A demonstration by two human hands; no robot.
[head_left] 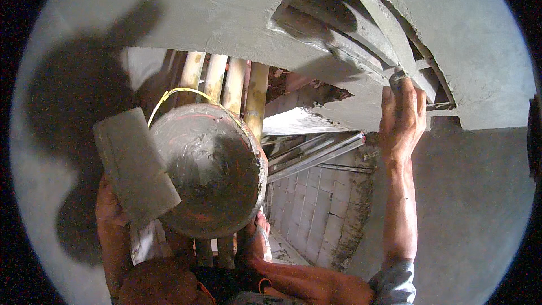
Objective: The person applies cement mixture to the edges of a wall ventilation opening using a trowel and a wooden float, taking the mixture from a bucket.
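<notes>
On the left, my left hand (110, 203) is closed on a flat grey rectangular plastering float (136, 164); the board hides its grip and most of its fingers. Beside the float is a round bucket (206, 178) with wet grey mortar inside and a yellow handle (169, 97). My right hand (403, 113) reaches up to the lower corner of an opening in the plastered wall. Its fingers are bent and closed at the lower end of a pale strip (384, 22) along that opening. Whether they grip the strip or a small tool is unclear.
Several bamboo poles (236, 85) run under and behind the bucket. Far below, metal bars (316, 155) lie near a pale block wall (305, 203). My foot (259, 240) rests by the bucket. Grey plaster (474, 192) surrounds the opening, with shadows across the left side.
</notes>
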